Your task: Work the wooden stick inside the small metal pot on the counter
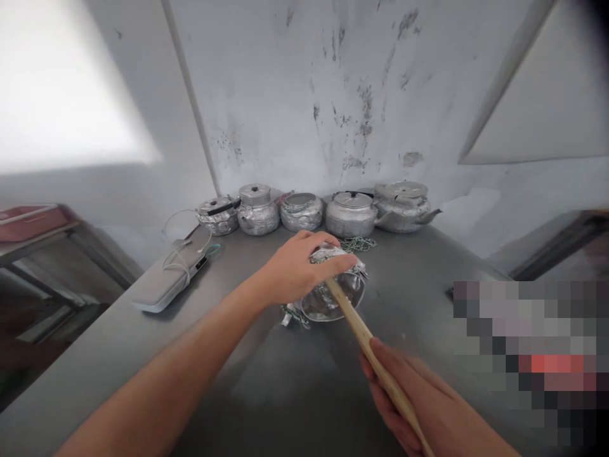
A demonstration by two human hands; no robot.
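Observation:
A dented aluminium pot (358,287) lies tipped on the table, its round mouth facing me. Over its top rests my left hand (304,266), fingers and thumb gripping the metal. My right hand (404,393) is closed around a wooden stick (364,333). The stick's far end reaches the pot's mouth below my left thumb; its tip is hard to make out. Green-and-white patterned cord (358,244) lies behind the pot, and more cord (295,315) shows at its left side. The pot's back is mostly hidden by my left hand.
Several aluminium kettles (351,216) line the back of the grey table (271,387) against a stained wall (295,82). At left lies a flat pale case (164,282) with a white cable. A pink tray (31,222) stands on a side shelf. The right side is pixelated.

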